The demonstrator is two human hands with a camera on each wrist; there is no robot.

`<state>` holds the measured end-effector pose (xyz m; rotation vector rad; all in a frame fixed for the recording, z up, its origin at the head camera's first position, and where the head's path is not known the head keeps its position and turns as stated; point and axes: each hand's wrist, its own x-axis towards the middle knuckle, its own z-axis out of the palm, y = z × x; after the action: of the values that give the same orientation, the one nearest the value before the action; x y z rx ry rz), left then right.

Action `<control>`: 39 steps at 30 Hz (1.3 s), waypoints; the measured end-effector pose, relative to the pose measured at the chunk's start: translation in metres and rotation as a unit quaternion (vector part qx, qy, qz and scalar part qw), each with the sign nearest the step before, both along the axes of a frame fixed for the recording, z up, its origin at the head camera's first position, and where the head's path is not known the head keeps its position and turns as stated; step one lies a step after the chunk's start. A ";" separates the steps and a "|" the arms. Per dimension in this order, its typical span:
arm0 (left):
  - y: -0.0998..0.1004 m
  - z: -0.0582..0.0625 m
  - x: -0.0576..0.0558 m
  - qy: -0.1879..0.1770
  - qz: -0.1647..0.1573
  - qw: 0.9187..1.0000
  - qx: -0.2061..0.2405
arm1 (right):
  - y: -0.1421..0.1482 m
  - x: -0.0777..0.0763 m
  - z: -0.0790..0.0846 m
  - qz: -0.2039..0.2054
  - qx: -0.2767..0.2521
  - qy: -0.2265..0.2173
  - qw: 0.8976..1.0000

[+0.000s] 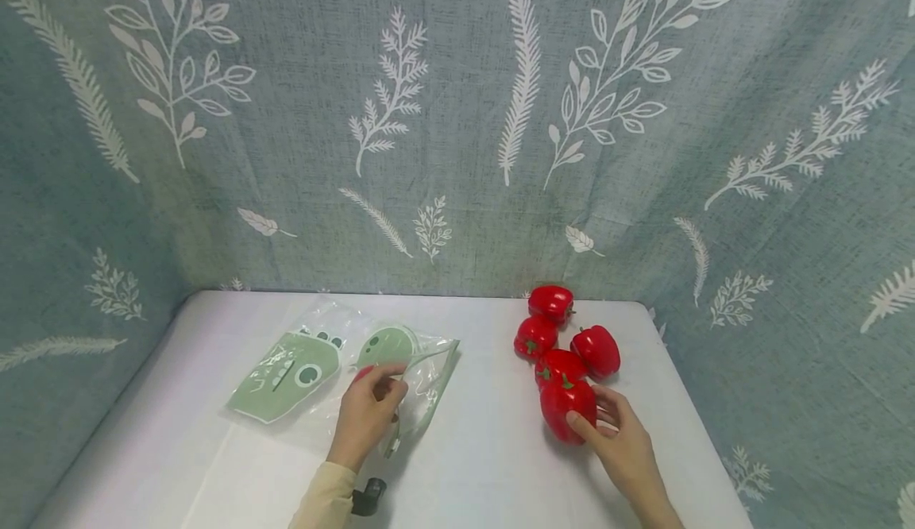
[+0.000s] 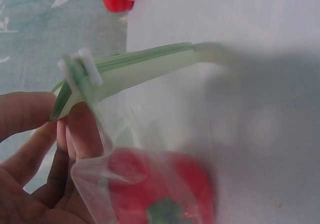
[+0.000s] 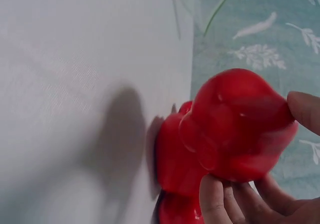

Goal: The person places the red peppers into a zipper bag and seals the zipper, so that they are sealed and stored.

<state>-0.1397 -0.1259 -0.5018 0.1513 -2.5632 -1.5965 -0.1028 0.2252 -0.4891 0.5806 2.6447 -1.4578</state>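
Observation:
My left hand pinches the green-edged mouth of a clear zip bag between thumb and fingers. A white slider sits on the bag's zip strip, close to the fingertips. Inside the bag lies a red bell pepper with a green stem, seen through the plastic; in the head view the hand mostly hides it. My right hand grips another red bell pepper, thumb on one side and fingers on the other. In the right wrist view that pepper is held up off the white table.
Several more red bell peppers sit grouped behind the right hand, up to the table's back edge. A second clear bag with a green cartoon face lies flat at the left. The white table is bordered by a leaf-patterned curtain.

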 end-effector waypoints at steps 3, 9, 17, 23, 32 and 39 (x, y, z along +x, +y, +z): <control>-0.001 0.000 0.001 -0.008 0.003 1.000 -0.001 | -0.003 0.000 0.001 -0.007 -0.024 0.003 1.000; -0.001 0.002 0.002 -0.007 0.000 1.000 0.001 | -0.011 -0.002 0.007 -0.018 -0.071 0.012 0.997; 0.000 0.002 0.000 -0.006 -0.001 1.000 0.004 | -0.021 -0.003 0.011 -0.012 -0.105 0.033 0.994; 0.000 0.000 0.000 -0.009 0.003 1.000 0.001 | -0.033 -0.004 0.011 -0.012 -0.179 0.033 0.983; 0.001 0.000 -0.002 -0.012 -0.001 1.000 0.010 | -0.053 -0.010 0.011 -0.014 -0.291 0.035 0.956; 0.001 0.002 0.000 -0.008 -0.007 1.000 0.013 | -0.064 -0.010 0.009 -0.015 -0.434 -0.002 0.901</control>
<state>-0.1393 -0.1252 -0.5003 0.1509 -2.5618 -1.6407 -0.1129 0.1612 -0.4801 0.4980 1.6664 -2.3567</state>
